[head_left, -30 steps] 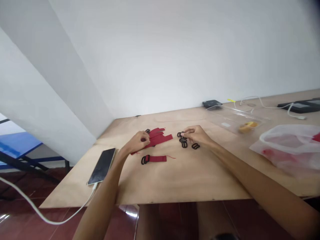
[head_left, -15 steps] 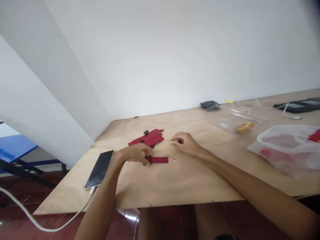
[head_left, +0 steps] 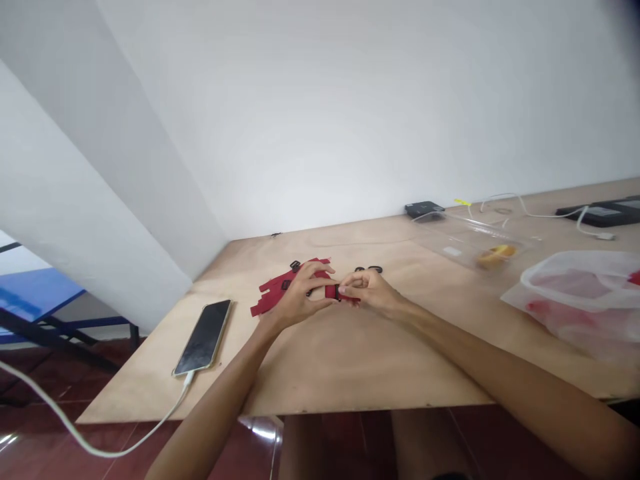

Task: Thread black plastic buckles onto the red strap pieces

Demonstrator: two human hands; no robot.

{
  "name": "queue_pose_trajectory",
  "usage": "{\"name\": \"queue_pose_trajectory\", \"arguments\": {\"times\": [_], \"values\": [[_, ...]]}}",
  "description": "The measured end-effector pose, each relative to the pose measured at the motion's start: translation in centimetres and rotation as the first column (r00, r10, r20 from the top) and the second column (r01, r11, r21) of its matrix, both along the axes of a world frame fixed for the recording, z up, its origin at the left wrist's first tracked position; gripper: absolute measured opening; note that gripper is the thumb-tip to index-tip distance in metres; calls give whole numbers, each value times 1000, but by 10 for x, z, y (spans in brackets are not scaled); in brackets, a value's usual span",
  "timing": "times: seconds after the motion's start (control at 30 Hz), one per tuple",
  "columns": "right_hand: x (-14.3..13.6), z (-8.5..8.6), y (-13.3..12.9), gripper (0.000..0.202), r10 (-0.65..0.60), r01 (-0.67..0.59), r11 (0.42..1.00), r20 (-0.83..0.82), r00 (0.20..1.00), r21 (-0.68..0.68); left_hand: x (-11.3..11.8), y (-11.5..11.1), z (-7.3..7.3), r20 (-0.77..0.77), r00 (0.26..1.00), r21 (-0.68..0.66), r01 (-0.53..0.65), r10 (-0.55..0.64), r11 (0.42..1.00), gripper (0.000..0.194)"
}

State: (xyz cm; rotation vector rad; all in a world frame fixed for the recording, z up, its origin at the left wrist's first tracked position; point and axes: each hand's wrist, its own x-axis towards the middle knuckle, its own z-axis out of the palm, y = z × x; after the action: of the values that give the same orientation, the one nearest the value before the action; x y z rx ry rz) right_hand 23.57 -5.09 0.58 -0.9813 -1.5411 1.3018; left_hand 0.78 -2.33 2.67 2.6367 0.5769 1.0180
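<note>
Both hands meet over the wooden table around a short red strap [head_left: 331, 292] with a black buckle on it. My left hand [head_left: 305, 293] pinches the strap's left end between thumb and fingers. My right hand [head_left: 373, 292] grips it by the buckle from the right. Just behind and left of my left hand lie several red straps [head_left: 270, 293] with black buckles, partly covered by that hand. Black buckle pieces [head_left: 374, 269] rest on the table just beyond my right hand.
A phone [head_left: 204, 337] with a white cable lies at the left. To the right are a clear plastic tray [head_left: 453, 251] with an orange-yellow item, a white plastic bag [head_left: 575, 293], a black box [head_left: 424, 209] and black devices [head_left: 603, 213]. A wall stands behind the table [head_left: 300, 393].
My left hand has moved right and lifted the single red strap with its buckle. My right hand has closed on the same strap, and black pieces now show beyond it.
</note>
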Motion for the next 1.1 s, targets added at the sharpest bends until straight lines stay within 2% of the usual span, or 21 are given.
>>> {"name": "queue_pose_trajectory", "arguments": {"times": [0.13,0.23,0.3,0.4,0.5,0.6,0.73,0.8,0.9,1.03,1.1], "values": [[-7,2,-5,33,-3,4,1000,-124,992,7,6,-4,-3,39,999,-18,-10,10,1000,30],[-10,3,-6,42,74,-82,996,-165,983,-41,9,-5,-5,33,999,-25,-11,12,1000,27],[-10,2,-5,39,84,-98,992,-167,982,-78,10,-6,-5,40,999,-20,-18,19,1000,22],[-5,2,1,35,57,-82,991,-223,973,-103,9,-10,0,87,994,-36,-60,63,998,16],[2,3,5,39,60,-94,989,-273,960,-115,6,-16,7,86,994,-113,-63,73,992,16],[1,4,3,42,22,-48,993,-235,972,-106,6,-19,10,52,995,-146,-81,90,986,18],[-8,1,-2,44,9,-18,998,-144,990,-59,10,-13,3,-15,998,-41,-54,53,998,30],[-8,0,-2,45,-13,10,1000,-87,996,-29,9,-8,0,-56,997,7,-48,49,999,29],[5,2,3,42,-98,98,995,-34,995,-3,-1,-3,1,-81,987,37,-133,136,990,23],[23,8,9,42,-176,175,984,-70,982,-13,-19,1,11,-163,928,34,-333,334,942,24],[22,10,8,42,-178,177,984,-67,982,-17,-19,1,12,-186,917,40,-352,353,935,31]]}}
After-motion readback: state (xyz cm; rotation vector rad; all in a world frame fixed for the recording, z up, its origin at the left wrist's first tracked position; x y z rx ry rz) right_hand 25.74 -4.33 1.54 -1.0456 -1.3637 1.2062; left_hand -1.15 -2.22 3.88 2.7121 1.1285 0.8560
